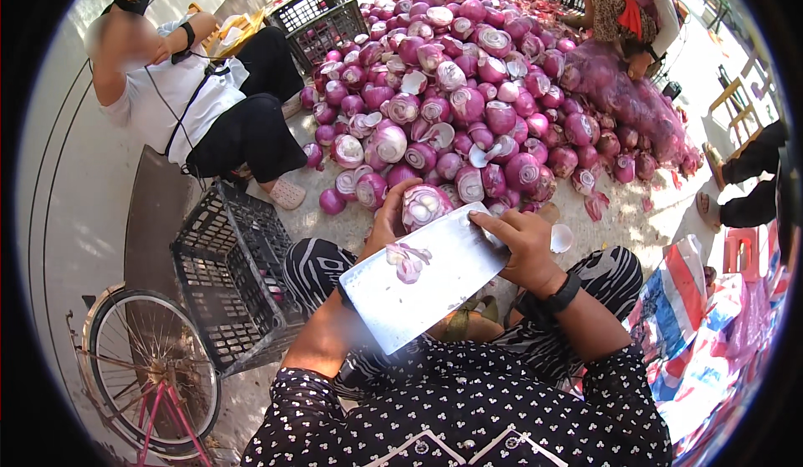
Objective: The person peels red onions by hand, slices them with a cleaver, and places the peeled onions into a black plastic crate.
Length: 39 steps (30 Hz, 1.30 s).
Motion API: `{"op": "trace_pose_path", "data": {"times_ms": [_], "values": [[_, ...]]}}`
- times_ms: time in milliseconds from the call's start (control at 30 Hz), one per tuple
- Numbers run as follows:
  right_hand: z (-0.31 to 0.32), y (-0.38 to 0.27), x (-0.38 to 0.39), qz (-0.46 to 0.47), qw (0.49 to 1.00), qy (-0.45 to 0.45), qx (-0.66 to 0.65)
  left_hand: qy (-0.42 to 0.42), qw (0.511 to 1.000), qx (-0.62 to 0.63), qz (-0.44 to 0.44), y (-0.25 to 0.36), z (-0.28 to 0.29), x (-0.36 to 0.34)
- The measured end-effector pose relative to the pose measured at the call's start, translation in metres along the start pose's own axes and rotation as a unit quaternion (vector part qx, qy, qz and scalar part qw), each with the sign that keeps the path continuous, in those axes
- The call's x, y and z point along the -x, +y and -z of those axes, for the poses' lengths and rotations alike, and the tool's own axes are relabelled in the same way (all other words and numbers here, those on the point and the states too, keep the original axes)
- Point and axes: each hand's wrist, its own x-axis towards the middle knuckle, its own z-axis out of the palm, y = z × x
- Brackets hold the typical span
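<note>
My left hand [387, 218] is wrapped round a red onion [427, 206] whose cut, pale-layered face is turned up toward me. In my right hand [520, 248] is a cleaver [422, 287], its broad metal blade lying across in front of the onion and over my left wrist. The handle is hidden by my fingers, and the thumb presses on the blade's upper corner. A scrap of onion skin [407, 261] clings to the blade. Just past my hands rises a large heap of red onions [468, 99], many of them trimmed at the ends.
A black plastic crate [230, 279] stands at my left, beside a bicycle wheel [155, 371]. Another crate [318, 19] is behind the heap. One person [192, 90] sits at the left, another [640, 7] at the far right near a purple mesh sack [627, 90]. Striped sheeting [682, 300] lies right.
</note>
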Motion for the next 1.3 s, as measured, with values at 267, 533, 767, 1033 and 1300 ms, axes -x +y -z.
{"op": "trace_pose_path", "data": {"times_ms": [267,533,767,1033,1300], "values": [[-0.004,0.025,0.000,-0.108,0.993,0.002,0.050,-0.034,0.993,0.080,0.078,0.010,0.007,0.010],[0.001,0.016,-0.001,-0.125,0.992,0.012,0.011,-0.053,0.993,-0.106,-0.027,0.019,-0.005,0.004],[-0.002,0.000,-0.003,-0.031,0.999,-0.008,0.038,0.053,0.987,-0.148,-0.040,-0.027,0.003,-0.001],[-0.004,0.003,0.002,-0.051,0.998,-0.012,0.028,0.074,0.997,-0.025,-0.006,-0.020,-0.004,-0.001],[-0.002,-0.002,0.001,-0.034,0.999,-0.017,0.034,0.126,0.967,-0.219,-0.023,-0.027,-0.005,-0.001]]}}
